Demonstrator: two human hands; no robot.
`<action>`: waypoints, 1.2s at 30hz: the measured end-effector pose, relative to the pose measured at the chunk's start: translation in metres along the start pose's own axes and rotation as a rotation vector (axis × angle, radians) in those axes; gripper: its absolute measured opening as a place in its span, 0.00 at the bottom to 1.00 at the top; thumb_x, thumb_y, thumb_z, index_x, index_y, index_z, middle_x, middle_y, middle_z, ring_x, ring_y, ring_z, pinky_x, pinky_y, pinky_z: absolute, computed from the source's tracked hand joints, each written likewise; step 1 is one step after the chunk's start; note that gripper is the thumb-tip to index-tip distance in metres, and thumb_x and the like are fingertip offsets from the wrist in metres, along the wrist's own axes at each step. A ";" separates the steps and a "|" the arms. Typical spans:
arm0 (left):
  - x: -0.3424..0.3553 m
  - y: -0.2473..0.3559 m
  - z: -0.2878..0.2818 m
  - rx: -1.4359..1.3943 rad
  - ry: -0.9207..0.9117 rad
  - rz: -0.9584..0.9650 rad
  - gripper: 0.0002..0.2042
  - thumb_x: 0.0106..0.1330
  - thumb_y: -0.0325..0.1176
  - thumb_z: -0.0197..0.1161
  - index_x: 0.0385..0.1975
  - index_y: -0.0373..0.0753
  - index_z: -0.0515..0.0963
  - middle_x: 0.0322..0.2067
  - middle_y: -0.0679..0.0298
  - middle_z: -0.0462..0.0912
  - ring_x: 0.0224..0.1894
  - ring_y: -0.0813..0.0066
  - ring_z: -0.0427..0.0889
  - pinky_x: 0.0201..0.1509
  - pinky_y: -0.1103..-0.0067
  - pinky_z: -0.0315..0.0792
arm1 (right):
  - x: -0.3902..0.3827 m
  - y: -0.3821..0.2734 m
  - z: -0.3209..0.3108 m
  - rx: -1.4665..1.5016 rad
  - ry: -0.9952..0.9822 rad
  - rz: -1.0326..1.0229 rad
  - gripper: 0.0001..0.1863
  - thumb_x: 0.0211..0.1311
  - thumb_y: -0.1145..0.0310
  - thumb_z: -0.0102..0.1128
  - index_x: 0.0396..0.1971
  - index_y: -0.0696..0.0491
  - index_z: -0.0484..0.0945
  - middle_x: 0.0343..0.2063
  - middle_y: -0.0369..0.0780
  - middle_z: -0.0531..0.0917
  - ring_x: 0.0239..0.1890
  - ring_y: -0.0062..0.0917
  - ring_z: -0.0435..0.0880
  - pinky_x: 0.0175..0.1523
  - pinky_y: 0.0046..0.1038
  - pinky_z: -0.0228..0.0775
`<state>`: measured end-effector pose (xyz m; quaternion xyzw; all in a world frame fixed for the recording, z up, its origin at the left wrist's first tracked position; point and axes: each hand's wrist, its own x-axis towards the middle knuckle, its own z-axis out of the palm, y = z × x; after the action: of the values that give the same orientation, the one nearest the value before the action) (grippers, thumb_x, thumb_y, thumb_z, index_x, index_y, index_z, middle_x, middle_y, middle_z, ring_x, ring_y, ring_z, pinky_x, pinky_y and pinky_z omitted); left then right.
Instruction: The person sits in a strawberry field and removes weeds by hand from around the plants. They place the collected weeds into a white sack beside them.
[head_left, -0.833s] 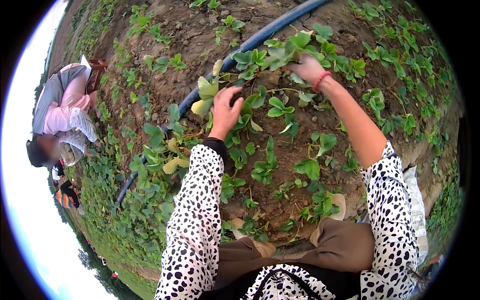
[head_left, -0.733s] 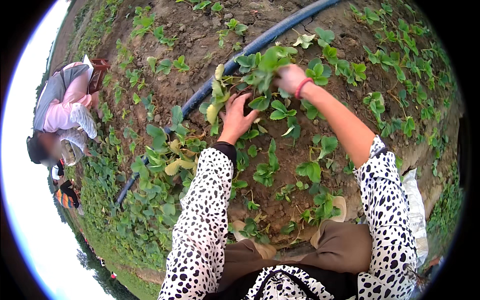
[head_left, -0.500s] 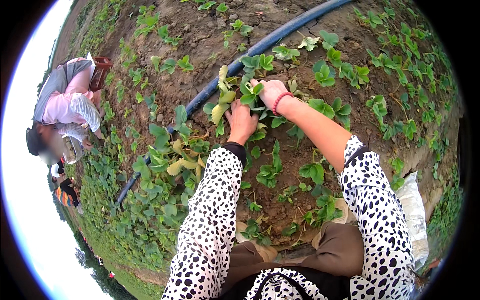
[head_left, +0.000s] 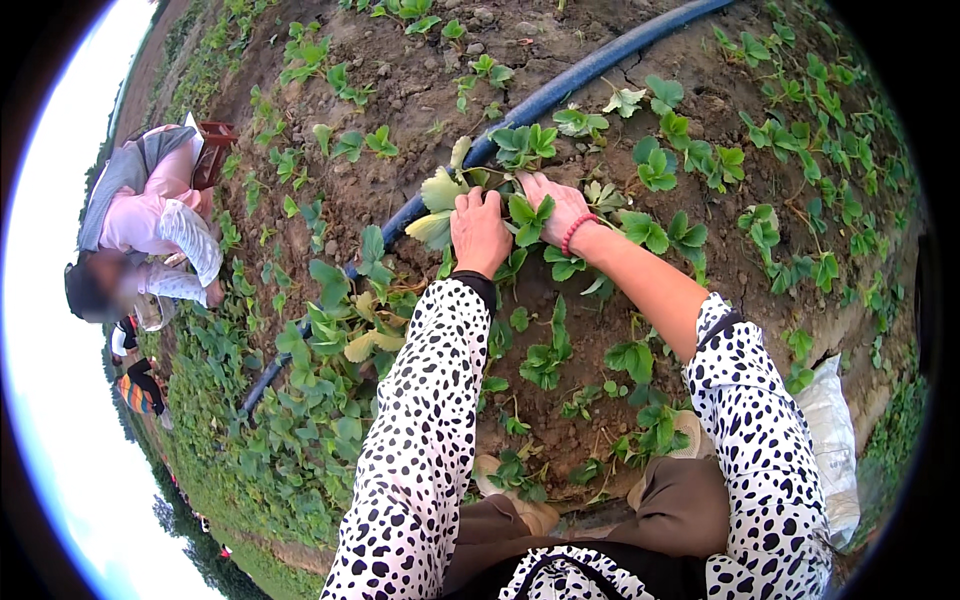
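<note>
My left hand (head_left: 481, 236) is closed, its fingers curled into a strawberry plant (head_left: 527, 146) beside the blue hose. Pale yellowish leaves (head_left: 437, 205) stick out to the left of those fingers. My right hand (head_left: 560, 208), with a red bead bracelet (head_left: 576, 232) at the wrist, reaches into the same plant from the right. Its fingers are bent around thin stems near the left hand's fingertips, which are partly hidden by foliage. A green leaf cluster (head_left: 530, 217) shows between the two hands. Both forearms wear spotted black-and-white sleeves.
A blue hose (head_left: 590, 66) crosses the soil just beyond my hands. Strawberry plants (head_left: 655, 165) grow all around. A white sack (head_left: 830, 440) lies at my right. On the left, a person in pink (head_left: 150, 190) bends over beside a reddish crate (head_left: 213, 152).
My right hand has drawn slightly nearer to me, and the leaves between my hands have shifted. The left hand stays at the plant, and the whole view has moved a little.
</note>
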<state>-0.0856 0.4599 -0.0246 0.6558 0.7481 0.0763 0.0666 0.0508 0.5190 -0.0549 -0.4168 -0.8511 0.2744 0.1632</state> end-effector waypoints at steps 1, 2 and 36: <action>0.002 0.002 0.000 0.036 -0.045 -0.019 0.09 0.48 0.24 0.56 0.31 0.39 0.72 0.44 0.54 0.74 0.45 0.55 0.70 0.45 0.66 0.65 | 0.002 0.000 0.003 -0.006 -0.013 0.023 0.24 0.57 0.67 0.51 0.54 0.56 0.63 0.40 0.49 0.75 0.39 0.42 0.79 0.41 0.39 0.72; 0.003 0.003 -0.001 0.079 -0.020 -0.009 0.09 0.50 0.26 0.57 0.32 0.40 0.72 0.35 0.58 0.76 0.41 0.57 0.71 0.44 0.67 0.64 | 0.005 0.000 0.006 -0.010 -0.025 0.045 0.24 0.58 0.67 0.50 0.55 0.55 0.62 0.41 0.49 0.75 0.39 0.42 0.79 0.41 0.39 0.72; 0.024 0.026 -0.025 -0.027 -0.080 0.012 0.14 0.56 0.32 0.53 0.44 0.42 0.75 0.46 0.61 0.78 0.55 0.69 0.70 0.50 0.70 0.60 | 0.008 0.032 0.004 0.097 -0.042 -0.183 0.08 0.57 0.67 0.48 0.34 0.51 0.73 0.36 0.43 0.74 0.42 0.38 0.76 0.45 0.36 0.70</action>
<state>-0.0683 0.4862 0.0048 0.6620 0.7397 0.0606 0.1047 0.0639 0.5397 -0.0773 -0.3230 -0.8745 0.3079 0.1899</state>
